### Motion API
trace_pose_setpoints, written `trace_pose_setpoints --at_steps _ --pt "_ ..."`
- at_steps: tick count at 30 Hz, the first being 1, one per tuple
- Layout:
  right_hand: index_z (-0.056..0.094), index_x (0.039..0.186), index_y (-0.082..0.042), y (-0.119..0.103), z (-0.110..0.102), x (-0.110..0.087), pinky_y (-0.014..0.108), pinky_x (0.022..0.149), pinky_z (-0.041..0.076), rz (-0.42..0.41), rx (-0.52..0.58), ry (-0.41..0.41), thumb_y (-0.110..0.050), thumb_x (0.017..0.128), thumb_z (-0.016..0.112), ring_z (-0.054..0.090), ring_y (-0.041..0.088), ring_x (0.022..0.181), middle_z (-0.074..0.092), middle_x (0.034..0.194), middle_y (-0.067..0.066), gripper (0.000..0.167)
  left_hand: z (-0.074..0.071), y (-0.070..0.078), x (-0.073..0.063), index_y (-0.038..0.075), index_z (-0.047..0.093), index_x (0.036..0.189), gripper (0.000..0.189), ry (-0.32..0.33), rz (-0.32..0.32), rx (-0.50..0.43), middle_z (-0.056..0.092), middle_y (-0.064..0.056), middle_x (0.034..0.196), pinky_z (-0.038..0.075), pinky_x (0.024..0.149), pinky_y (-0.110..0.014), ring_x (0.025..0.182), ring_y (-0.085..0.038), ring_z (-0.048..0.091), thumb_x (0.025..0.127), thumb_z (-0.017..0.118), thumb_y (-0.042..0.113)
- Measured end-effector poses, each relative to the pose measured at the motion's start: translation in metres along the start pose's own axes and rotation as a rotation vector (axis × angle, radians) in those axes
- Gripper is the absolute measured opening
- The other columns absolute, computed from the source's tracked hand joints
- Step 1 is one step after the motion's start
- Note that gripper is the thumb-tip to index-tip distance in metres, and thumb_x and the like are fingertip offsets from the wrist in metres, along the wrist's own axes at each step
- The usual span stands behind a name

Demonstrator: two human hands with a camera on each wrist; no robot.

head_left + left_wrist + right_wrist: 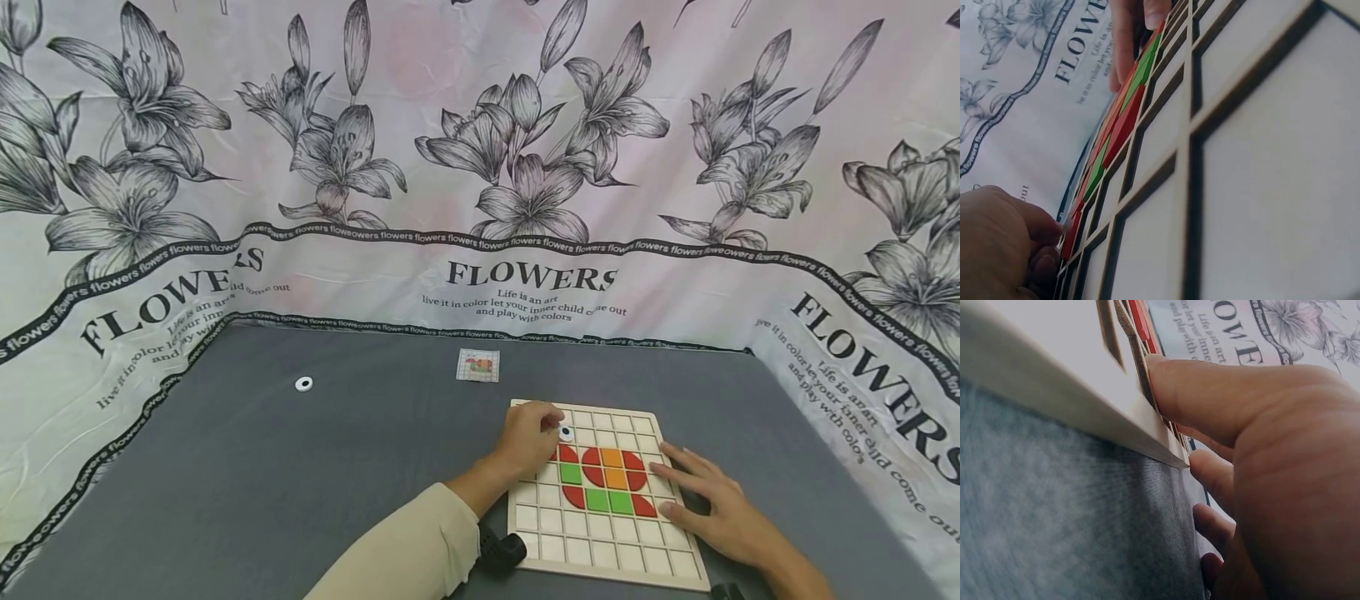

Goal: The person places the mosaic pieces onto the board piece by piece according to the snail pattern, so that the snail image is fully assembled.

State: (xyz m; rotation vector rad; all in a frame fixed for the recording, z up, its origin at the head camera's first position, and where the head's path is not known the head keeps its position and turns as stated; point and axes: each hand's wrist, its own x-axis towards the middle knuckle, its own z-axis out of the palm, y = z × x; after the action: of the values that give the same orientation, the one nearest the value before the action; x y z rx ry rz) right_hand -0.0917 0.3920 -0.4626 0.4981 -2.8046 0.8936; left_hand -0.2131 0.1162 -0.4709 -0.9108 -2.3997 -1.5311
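A wooden grid board [540,546] lies on the grey table, its cells partly filled with red, green and orange tiles. At its upper left, my left hand [528,437] has curled fingers and pinches a small white disc with a black centre [566,433], just above a red quarter-round tile [567,453]. The left wrist view shows the left thumb and fingers [1038,228] low at the board's surface, with the disc mostly hidden. My right hand [716,504] rests along the board's right edge, fingers spread and fairly straight, the thumb tip over the rim beside a red tile [643,506].
Another white disc with a black centre [303,383] lies far left on the grey cloth [300,467]. Behind the board lies a small picture card [477,366] with a coloured grid pattern. A flower-printed curtain [525,287] surrounds the table's back and sides.
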Motion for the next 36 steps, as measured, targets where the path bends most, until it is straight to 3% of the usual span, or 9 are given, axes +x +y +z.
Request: trace_pose_setpoints --at_steps 4,7,11,15,24,32,36 --pt "0.062 0.132 -0.015 -0.001 0.0 0.001 0.072 0.083 0.022 -0.003 0.001 -0.005 -0.019 0.085 0.073 0.029 0.055 0.127 0.038 0.149 -0.004 0.048 0.0 0.0 0.001 0.0 0.072 0.093 0.015 0.009 -0.009 0.016 0.064 0.0 0.081 0.047 0.067 -0.017 0.074 -0.006 0.056 0.082 0.064 -0.006" --pt "0.061 0.133 -0.015 -0.001 0.001 0.001 0.073 0.082 0.021 0.004 0.001 -0.022 -0.02 0.087 0.072 0.028 0.054 0.128 0.038 0.15 0.001 0.048 -0.003 0.001 0.0 -0.001 0.072 0.094 0.014 0.024 -0.043 -0.029 0.065 -0.001 0.082 0.048 0.068 -0.018 0.076 -0.007 0.057 0.083 0.066 -0.006" --pt "0.061 0.132 -0.014 0.001 0.003 0.002 0.074 0.082 0.021 -0.001 0.004 -0.021 -0.02 0.086 0.073 0.028 0.055 0.127 0.039 0.149 0.006 0.048 -0.014 0.003 0.001 -0.002 0.071 0.096 0.015 0.086 -0.044 -0.09 0.066 -0.003 0.083 0.049 0.07 -0.023 0.078 -0.016 0.06 0.082 0.068 -0.007" --pt "0.062 0.131 -0.013 0.002 0.002 0.001 0.074 0.082 0.021 -0.013 0.005 -0.008 -0.018 0.085 0.073 0.029 0.056 0.126 0.038 0.15 0.002 0.048 -0.03 0.004 0.003 0.0 0.072 0.097 0.016 0.15 -0.018 -0.076 0.066 -0.003 0.081 0.049 0.069 -0.026 0.079 -0.023 0.061 0.082 0.069 -0.005" --pt "0.061 0.133 -0.015 0.002 0.002 0.001 0.072 0.082 0.022 -0.02 0.016 -0.015 -0.016 0.085 0.073 0.029 0.057 0.125 0.036 0.151 -0.003 0.049 -0.086 -0.002 -0.003 0.001 0.072 0.099 0.017 0.27 -0.016 -0.05 0.067 -0.004 0.083 0.051 0.068 -0.03 0.075 -0.018 0.062 0.082 0.071 -0.001" --pt "0.061 0.132 -0.015 0.0 0.001 0.001 0.071 0.083 0.023 0.0 -0.001 -0.02 -0.019 0.086 0.074 0.028 0.056 0.126 0.035 0.151 -0.005 0.048 -0.138 -0.027 -0.018 0.003 0.073 0.093 0.015 0.416 -0.118 -0.01 0.067 0.0 0.077 0.049 0.064 -0.03 0.073 -0.016 0.061 0.079 0.074 -0.002" --pt "0.061 0.132 -0.014 0.0 0.002 0.002 0.071 0.083 0.023 0.004 -0.007 -0.031 -0.019 0.086 0.073 0.028 0.056 0.126 0.034 0.151 -0.007 0.048 -0.163 -0.038 -0.024 0.002 0.073 0.095 0.014 0.454 -0.156 0.023 0.068 -0.003 0.08 0.049 0.067 -0.032 0.076 -0.019 0.062 0.081 0.073 0.0"
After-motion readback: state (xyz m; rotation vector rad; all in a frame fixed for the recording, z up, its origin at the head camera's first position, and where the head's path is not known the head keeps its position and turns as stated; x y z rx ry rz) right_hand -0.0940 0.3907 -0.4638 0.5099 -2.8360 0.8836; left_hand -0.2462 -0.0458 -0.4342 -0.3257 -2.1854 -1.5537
